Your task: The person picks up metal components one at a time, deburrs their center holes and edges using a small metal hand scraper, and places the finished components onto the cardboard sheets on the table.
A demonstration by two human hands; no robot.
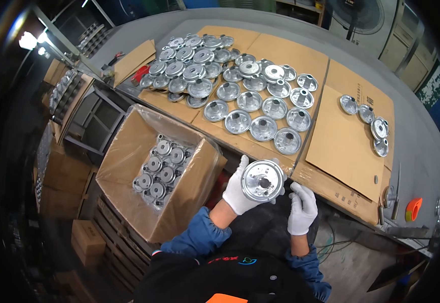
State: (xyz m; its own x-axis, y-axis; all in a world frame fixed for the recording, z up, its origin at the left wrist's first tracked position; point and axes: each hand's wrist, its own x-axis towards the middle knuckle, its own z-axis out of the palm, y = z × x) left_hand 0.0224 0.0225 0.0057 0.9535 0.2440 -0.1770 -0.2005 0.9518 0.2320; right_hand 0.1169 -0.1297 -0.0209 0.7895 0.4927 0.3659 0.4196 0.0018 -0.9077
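- From the head view: grips one disc (260, 173) in the gloved left hand (237, 189), with thumb at the near rim and fingers wrapped behind to the far rim; faces the hub side up, just off the near edge of the counter (270, 22).
- Holds the right hand (302, 211) beside the disc, not touching, with fingers loosely bent and nothing visible in the grasp.
- Shows rows of loose discs (263, 128) on cardboard just beyond the left hand, and behind, to the left, a layered stack (176, 69).
- Shows a few spare discs (349, 104) farther right, on a cardboard sheet (346, 151), well apart from the rows.
- Shows a carton (129, 136) below and left, lined with clear plastic, with packed parts (154, 164) inside.
- Could drop the disc, judging by the one-handed grip on smooth metal through a glove; could then dent the rim on the counter edge or the floor.
- Could scratch or chip neighbouring discs by swinging the held one low over the rows.
- Could topple the stack by nudging an upper layer.
- Could snag the loose liner by reaching carelessly into the carton.
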